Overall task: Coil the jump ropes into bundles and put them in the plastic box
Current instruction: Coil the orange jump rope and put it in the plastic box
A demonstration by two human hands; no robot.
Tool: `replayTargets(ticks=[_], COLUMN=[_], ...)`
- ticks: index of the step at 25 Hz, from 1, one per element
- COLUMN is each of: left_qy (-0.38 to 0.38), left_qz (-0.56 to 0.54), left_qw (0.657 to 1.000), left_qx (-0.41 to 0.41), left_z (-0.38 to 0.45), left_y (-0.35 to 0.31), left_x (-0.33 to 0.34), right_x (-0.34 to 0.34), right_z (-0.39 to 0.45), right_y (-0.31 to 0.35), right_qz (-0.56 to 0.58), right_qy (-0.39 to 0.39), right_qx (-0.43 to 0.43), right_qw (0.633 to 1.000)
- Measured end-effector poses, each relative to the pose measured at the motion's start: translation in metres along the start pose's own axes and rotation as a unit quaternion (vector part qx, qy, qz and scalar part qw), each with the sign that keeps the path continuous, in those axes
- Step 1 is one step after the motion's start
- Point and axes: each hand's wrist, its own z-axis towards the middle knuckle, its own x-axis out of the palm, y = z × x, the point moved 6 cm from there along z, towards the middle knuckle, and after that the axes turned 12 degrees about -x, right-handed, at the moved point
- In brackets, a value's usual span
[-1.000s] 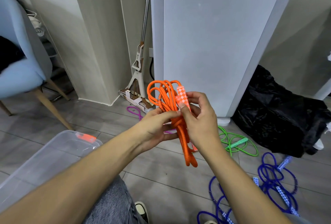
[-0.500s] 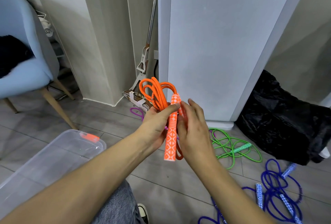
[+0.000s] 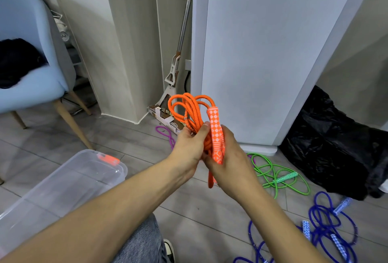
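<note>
- Orange rope [image 3: 190,111] held up in mid-air over the floor [image 3: 130,149], between both hands, in front of a tall white cabinet [image 3: 262,52].
- Left hand [image 3: 189,151] wrapped round the coil's middle, thumb [image 3: 202,131] pressed against the strands just beside the handle; loops fanning out above the fingers.
- Right hand [image 3: 233,162] cupped behind the orange-and-white handle [image 3: 216,134], fingers curled, holding it upright against the coil; handle top clear above the fingers, lower end at the palm.
- One short orange end hanging below both hands.
- Clear box [image 3: 63,187] with an orange latch on the floor at lower left, lid side up, well apart from the rope.
- Green rope [image 3: 279,176] loose on the floor right of the hands, near the cabinet's foot.
- Blue rope [image 3: 327,227] in a loose tangle at the floor's lower right corner.
- Purple rope [image 3: 165,134] lying partly hidden behind the left hand, beside a mop [image 3: 174,73] leaning in the corner.
- Black bag [image 3: 327,141] on the floor at right; blue chair [image 3: 31,52] at left.
</note>
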Motion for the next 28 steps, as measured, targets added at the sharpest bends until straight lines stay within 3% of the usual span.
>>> replayTargets(ticks=[4,10,13,14,15,17,18,19,22,28], left_qy=[0.056,0.066,0.036,0.006,-0.034,-0.128,-0.161,-0.183,-0.228,-0.317], left_qz=[0.019,0.113,0.253,0.345,0.457,0.628,0.664,0.676,0.686,0.699], left_qw=[0.998,0.987,0.967,0.938,0.884,0.743,0.694,0.670,0.648,0.623], left_qx=[-0.033,-0.094,-0.024,0.032,0.093,0.193,0.228,0.245,0.238,0.148], left_z=[-0.008,-0.015,-0.020,-0.023,-0.027,-0.038,-0.042,-0.047,-0.056,-0.068], left_y=[0.000,-0.012,-0.029,-0.032,-0.034,-0.034,-0.030,-0.025,-0.011,0.020], left_x=[0.011,-0.004,-0.035,-0.050,-0.067,-0.094,-0.107,-0.118,-0.159,-0.267], right_x=[-0.010,-0.007,-0.006,-0.004,0.001,0.014,0.023,0.033,0.073,0.185], right_z=[0.000,0.004,0.015,0.020,0.023,0.029,0.032,0.034,0.042,0.071], right_y=[0.001,0.003,0.003,0.004,0.006,0.012,0.015,0.019,0.031,0.067], right_qz=[-0.015,-0.024,-0.086,-0.118,-0.145,-0.177,-0.185,-0.189,-0.181,-0.183], right_qy=[-0.040,-0.042,-0.044,-0.037,-0.026,-0.008,0.001,0.014,0.057,0.153], right_qx=[-0.012,-0.026,-0.060,-0.075,-0.087,-0.105,-0.112,-0.119,-0.139,-0.220], right_qw=[0.999,0.999,0.994,0.990,0.985,0.979,0.976,0.975,0.972,0.946])
